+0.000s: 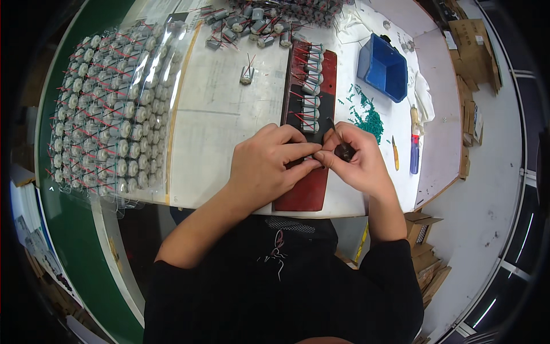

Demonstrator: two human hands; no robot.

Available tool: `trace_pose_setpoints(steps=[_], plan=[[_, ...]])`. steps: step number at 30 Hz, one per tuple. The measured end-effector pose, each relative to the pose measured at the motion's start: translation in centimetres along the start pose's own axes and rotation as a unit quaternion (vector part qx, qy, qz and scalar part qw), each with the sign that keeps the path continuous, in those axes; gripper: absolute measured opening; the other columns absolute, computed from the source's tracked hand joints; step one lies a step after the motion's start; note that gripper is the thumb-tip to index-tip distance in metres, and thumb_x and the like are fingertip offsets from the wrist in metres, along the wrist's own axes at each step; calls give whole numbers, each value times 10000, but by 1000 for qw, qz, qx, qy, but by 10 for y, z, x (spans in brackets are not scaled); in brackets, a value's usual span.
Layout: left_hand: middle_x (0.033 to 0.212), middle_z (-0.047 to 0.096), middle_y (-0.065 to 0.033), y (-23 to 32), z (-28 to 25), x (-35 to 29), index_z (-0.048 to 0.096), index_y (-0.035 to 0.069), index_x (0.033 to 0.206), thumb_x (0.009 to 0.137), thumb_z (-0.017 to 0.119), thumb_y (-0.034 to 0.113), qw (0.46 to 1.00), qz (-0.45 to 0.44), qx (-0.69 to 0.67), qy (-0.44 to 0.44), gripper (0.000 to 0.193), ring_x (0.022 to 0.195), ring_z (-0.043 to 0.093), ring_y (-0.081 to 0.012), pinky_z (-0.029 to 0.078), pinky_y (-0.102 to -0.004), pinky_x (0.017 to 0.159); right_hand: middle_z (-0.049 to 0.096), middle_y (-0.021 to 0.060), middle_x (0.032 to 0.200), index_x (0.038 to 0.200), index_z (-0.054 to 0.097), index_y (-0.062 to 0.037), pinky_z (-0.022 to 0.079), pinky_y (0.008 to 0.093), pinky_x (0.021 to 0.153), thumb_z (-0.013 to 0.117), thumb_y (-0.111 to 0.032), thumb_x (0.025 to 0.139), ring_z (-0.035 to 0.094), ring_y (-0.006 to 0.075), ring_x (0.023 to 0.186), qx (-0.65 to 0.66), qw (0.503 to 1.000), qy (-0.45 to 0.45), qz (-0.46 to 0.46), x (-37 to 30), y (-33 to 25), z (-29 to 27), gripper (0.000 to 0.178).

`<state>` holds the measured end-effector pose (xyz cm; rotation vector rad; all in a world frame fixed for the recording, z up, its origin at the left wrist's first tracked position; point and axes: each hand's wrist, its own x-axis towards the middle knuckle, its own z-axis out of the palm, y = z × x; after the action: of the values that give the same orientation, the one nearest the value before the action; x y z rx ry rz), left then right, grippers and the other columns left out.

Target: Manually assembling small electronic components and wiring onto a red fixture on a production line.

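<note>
My left hand (266,160) is closed, thumb and fingertips pinched together over the near part of a dark red and black strip-shaped fixture (301,198). What those fingers hold is hidden. My right hand (361,157) meets it there, its fingers wrapped round a small tool with a dark rounded handle (345,152). A thin dark end of that tool points up and away from me. Beyond my fingertips, a row of small grey motors (310,112) with red and dark wires sits along the fixture.
Clear plastic trays of wired motors (109,114) cover the left side. Loose motors (258,26) lie at the back, and one single motor (246,75) nearer. To the right are small green pieces (368,117), a blue bin (382,67), a yellow-handled blade (395,155) and a screwdriver (415,152).
</note>
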<state>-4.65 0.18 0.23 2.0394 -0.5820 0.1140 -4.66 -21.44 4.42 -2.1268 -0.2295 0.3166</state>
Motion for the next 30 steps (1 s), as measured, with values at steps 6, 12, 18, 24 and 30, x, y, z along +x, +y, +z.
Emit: trace_pose_setpoints(steps=[6,12,18,24,30], plan=[[900,717,17,-2,0,0,836,169,997,782,872,242,1000,1,-6,0,230,806,660,-182,539,-315,678,627,99,706,789,642,-32,466,373,548,687,-291,986,634,271,626,-157,981,-78,-87,-6,6,-27,329],[900,717,21,-5,1,0,834,162,988,787,873,266,1000,7,-14,0,229,800,660,-183,542,-316,678,634,110,672,756,656,-63,487,421,512,628,-409,1014,655,317,601,-399,906,-54,-131,-6,9,-11,432],[919,715,24,-4,0,0,830,155,980,806,852,279,1000,-5,-11,-14,215,817,663,-191,551,-334,689,626,108,645,749,651,-74,494,421,487,624,-425,1017,648,314,556,-440,885,-51,-146,-3,14,-9,443],[905,719,10,-5,2,0,830,133,969,796,864,259,1000,1,-12,-3,216,794,660,-194,545,-327,683,626,103,641,757,656,-79,500,418,488,627,-429,1014,651,310,556,-436,884,-67,-152,0,16,-7,435],[914,720,0,-7,2,-1,828,128,979,801,861,255,1000,13,-14,-5,221,798,662,-203,548,-331,698,636,106,654,763,664,-83,508,415,498,620,-429,1017,659,311,570,-412,895,-59,-160,2,19,-7,431]])
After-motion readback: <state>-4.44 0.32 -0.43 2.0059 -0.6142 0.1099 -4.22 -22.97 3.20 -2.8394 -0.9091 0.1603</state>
